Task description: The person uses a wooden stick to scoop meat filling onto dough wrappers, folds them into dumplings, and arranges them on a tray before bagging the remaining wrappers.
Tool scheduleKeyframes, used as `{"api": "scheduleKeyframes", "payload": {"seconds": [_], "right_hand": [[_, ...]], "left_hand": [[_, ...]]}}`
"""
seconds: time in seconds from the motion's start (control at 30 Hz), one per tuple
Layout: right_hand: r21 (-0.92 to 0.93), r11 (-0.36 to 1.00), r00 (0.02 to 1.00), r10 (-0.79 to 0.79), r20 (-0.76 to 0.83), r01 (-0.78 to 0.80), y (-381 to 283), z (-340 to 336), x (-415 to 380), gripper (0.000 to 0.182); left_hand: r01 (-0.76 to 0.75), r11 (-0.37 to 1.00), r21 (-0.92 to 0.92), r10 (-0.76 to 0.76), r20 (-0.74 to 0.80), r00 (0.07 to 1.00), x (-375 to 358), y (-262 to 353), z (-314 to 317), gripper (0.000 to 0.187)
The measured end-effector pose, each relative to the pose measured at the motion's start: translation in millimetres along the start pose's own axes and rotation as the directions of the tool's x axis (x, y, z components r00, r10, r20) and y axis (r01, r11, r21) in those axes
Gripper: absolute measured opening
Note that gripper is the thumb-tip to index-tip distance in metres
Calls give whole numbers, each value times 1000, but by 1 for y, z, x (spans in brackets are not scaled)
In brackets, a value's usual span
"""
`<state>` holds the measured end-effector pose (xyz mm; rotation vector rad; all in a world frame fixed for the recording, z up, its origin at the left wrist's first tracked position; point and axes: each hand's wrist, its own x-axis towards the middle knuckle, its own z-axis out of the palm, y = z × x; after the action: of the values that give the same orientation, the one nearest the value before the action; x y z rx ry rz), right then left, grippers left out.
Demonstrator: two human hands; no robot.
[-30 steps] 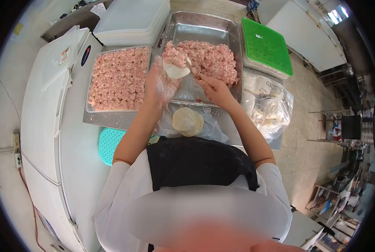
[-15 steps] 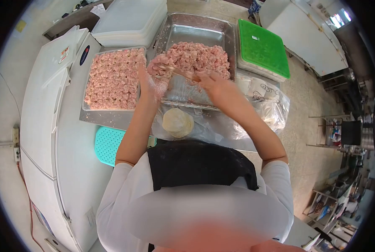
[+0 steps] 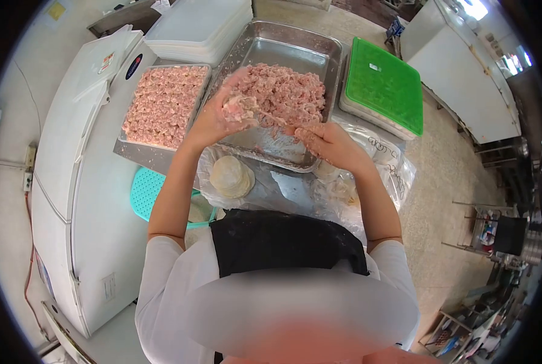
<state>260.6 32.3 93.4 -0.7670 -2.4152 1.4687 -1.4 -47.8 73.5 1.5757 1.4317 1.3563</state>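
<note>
My left hand (image 3: 213, 118), dusted white, is curled around a meat-filled dumpling wrapper (image 3: 240, 109) at the left side of the metal pan (image 3: 336, 73). A mound of pink minced meat (image 3: 286, 91) fills the middle of that pan. Over the pan's near right corner, my right hand (image 3: 330, 144) grips a flat wooden spatula (image 3: 290, 130), mostly hidden by fingers and meat. Left of the pan, a clear tray (image 3: 123, 134) holds rows of filled dumplings (image 3: 166, 103). Closer to my body lies a stack of round pale wrappers (image 3: 231, 176) on plastic.
Stacked white lids (image 3: 195, 27) stand behind the dumpling tray. A green-lidded container (image 3: 385, 85) is right of the pan, with plastic bags (image 3: 386, 164) nearer me. A turquoise stool (image 3: 146, 194) sits below the table's left edge, beside a white freezer (image 3: 107, 200).
My right hand has drawn the spatula away from my left hand, toward the near right of the pan. The left palm has turned up, showing the filled wrapper. The whole view has shifted slightly.
</note>
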Motion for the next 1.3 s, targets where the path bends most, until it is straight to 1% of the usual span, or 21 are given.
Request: {"api": "scheduleKeyframes", "payload": {"seconds": [0.03,0.1,0.17,0.27,0.33,0.4,0.43,0.53,0.6,0.67,0.73,0.77,0.83,0.87,0.93,0.97,1.0,1.03,1.07,1.13,1.3], "right_hand": [[4,1000,1000,-5,6,5,5,2,2,27],[-63,971,966,-234,-106,229,22,14,6,27],[-88,976,978,-204,-37,200,42,11,15,29],[-252,954,986,-168,12,165,52,-9,24,31],[-385,908,985,-174,3,162,45,-13,20,31],[-671,741,931,-272,-242,42,31,-2,11,29],[-672,739,932,-276,-236,49,37,2,15,29],[-720,688,942,-294,-161,92,74,16,23,30],[-815,573,972,-126,-196,-90,94,-10,26,28],[-811,576,980,-80,-182,-103,83,-26,16,26],[-626,775,977,-50,-205,-92,62,-34,-1,26],[-631,771,978,-50,-202,-91,50,-36,-6,26],[-194,968,974,-185,-134,157,30,-29,-9,27],[-195,968,974,-185,-131,157,30,-18,-4,27],[-141,957,965,-259,-37,251,41,7,7,29],[-115,966,972,-234,-17,231,48,6,10,28],[-120,965,972,-236,-12,233,42,0,6,28],[-391,905,972,-220,-85,170,30,-8,3,27],[-624,777,961,-226,-162,78,20,-12,2,26],[-650,754,944,-279,-179,100,5,5,0,25],[-702,701,932,-325,-159,125,-5,0,1,27]], "left_hand": [[-40,988,151,22,117,993,1,4,-1,61],[37,992,117,-59,195,979,6,3,-3,52],[111,990,87,-131,274,953,9,0,-2,43],[-70,952,297,-11,261,965,6,-23,5,28],[377,907,188,-402,120,908,10,-44,7,28],[423,901,97,-429,52,902,16,-63,12,30],[460,888,3,-460,-4,888,17,-67,13,33],[419,880,225,-436,30,899,21,-46,21,35],[394,902,178,-408,50,912,16,-41,16,42],[370,920,132,-383,94,919,13,-39,9,49],[-148,926,348,149,23,989,10,-33,4,55],[-148,927,345,151,17,988,9,-26,3,55],[-163,923,348,137,98,986,5,-5,2,49],[-161,924,348,136,96,986,7,-6,0,49],[-246,951,185,161,382,910,13,-8,-4,41],[-247,952,182,164,379,911,11,-8,-2,41],[-109,938,329,-7,333,943,9,-9,-1,39],[33,885,464,-171,259,950,7,-9,-2,37],[34,884,467,-168,250,953,5,-15,-5,37],[51,958,284,-112,202,973,0,-24,-8,37],[89,964,251,-125,129,984,-13,-19,-17,37]]}}
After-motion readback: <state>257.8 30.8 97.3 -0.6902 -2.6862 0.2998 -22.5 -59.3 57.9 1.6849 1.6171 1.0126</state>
